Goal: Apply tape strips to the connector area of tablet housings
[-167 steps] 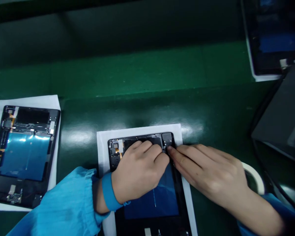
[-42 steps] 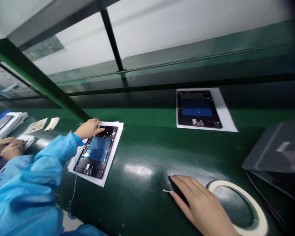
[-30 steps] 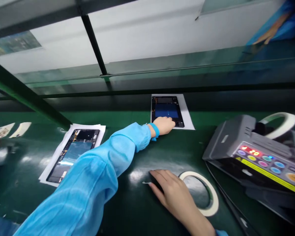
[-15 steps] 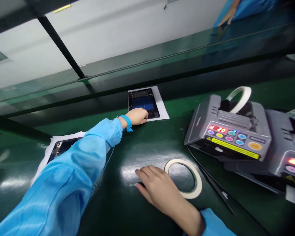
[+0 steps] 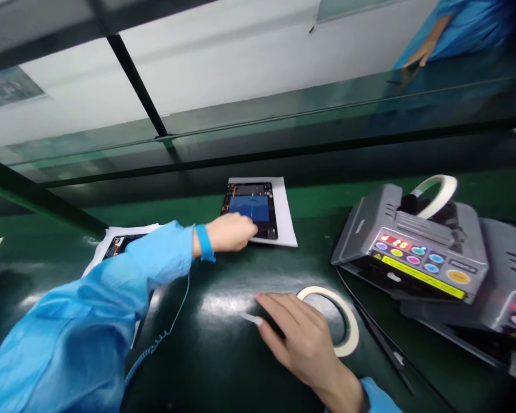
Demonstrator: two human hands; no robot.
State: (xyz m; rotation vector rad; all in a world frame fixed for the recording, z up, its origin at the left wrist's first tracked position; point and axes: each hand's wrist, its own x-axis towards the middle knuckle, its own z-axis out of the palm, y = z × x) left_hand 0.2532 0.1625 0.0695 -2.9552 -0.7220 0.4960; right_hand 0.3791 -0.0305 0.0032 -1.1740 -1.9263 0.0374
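Note:
My left hand [image 5: 233, 231], with a blue wrist strap [image 5: 204, 242], is closed at the lower left edge of an opened tablet [image 5: 251, 207] lying on a white sheet [image 5: 285, 215]. Its fingertips are hidden, so what they grip cannot be made out. Low in the middle, my right hand [image 5: 296, 332] has a small whitish strip [image 5: 251, 318] at its thumb tip, its fingers curved over the green table. A roll of cream tape [image 5: 351, 332] lies flat just beyond the right hand, partly covered by it.
Two grey tape dispensers [image 5: 417, 246] stand at the right, and black tweezers [image 5: 387, 338] lie before them. Another tablet [image 5: 118, 245] on white paper is partly under my left sleeve. A coiled blue cord [image 5: 155, 342] hangs from the strap. Across the bench shows another person's hand [image 5: 421, 53].
The view has shifted, so the bench items sit lower and farther right. My left hand has drawn slightly toward the tablet's lower left corner. The strip at my right thumb shows more plainly.

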